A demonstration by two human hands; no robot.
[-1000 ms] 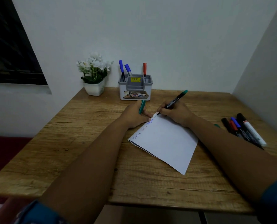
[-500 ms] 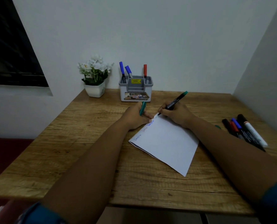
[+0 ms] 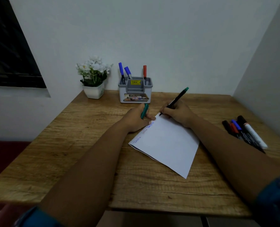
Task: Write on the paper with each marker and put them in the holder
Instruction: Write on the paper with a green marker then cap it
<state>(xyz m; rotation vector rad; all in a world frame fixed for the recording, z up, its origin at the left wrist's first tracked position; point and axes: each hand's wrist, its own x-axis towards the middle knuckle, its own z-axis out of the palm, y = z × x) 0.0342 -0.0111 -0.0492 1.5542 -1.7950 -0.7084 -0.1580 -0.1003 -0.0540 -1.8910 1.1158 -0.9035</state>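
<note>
Right hand [image 3: 179, 114] grips green marker [image 3: 175, 101]; left hand [image 3: 136, 117] pinches cap [image 3: 144, 111].

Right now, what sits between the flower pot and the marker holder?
Nothing: in the head view only bare wooden table and wall show between the flower pot and the marker holder.

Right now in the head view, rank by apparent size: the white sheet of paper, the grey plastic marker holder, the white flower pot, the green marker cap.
1. White sheet of paper, largest.
2. Grey plastic marker holder.
3. White flower pot, pot alone; it stands about as far away as the holder.
4. Green marker cap, smallest, gripped by the left hand.
</note>
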